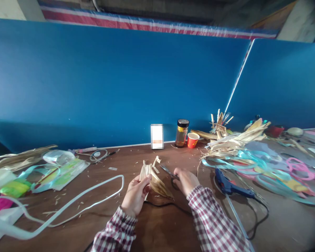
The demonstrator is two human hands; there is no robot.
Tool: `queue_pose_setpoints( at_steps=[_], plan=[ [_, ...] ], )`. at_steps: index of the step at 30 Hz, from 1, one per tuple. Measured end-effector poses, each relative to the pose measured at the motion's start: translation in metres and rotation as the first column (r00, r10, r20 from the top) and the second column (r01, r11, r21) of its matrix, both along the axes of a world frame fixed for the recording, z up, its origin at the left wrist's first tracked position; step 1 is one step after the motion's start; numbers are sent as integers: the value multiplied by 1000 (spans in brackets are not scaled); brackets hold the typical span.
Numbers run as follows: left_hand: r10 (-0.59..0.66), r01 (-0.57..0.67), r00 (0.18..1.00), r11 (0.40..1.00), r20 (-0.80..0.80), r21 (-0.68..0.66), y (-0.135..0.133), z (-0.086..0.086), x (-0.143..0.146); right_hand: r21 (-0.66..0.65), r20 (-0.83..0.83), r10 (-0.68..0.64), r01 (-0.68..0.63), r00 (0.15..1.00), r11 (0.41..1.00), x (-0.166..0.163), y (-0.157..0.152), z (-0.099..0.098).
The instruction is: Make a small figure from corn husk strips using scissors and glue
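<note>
My left hand [135, 194] is closed around a folded piece of dried corn husk [154, 178], held just above the brown table [157, 227]. The husk fans out to the right toward my right hand [186, 180]. That hand grips a pair of scissors [167, 170], whose metal blades point left and up beside the husk. Both forearms wear red-and-white checked sleeves. A black cord runs on the table under my hands.
A blue glue gun [227, 184] lies right of my hands. Behind stand a dark-lidded jar [182, 133] and a red paper cup [192, 140]. A husk pile [233, 141] and coloured ribbons [273, 168] fill the right. A white cable [76, 204] and packets lie left. A blue partition backs the table.
</note>
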State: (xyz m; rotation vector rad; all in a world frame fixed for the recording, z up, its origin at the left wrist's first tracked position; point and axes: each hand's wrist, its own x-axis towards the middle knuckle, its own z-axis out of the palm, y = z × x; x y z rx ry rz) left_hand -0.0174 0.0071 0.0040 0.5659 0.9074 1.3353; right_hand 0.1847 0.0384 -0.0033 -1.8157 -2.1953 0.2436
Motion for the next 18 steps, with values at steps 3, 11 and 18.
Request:
queue_pose_setpoints(
  at_steps=[3, 11, 18],
  plan=[
    [2, -1, 999, 999, 36, -37, 0, -2, -1, -17, 12, 38, -38, 999, 999, 2, -1, 4],
    [6, -3, 997, 1000, 83, -31, 1, -1, 0, -63, -434, -18, -10, 901, 998, -2, 5, 8],
    [89, -60, 973, 989, 213, -139, 4, -2, -3, -214, -948, -67, -468, 311, 857, -23, -5, 11]
  ],
)
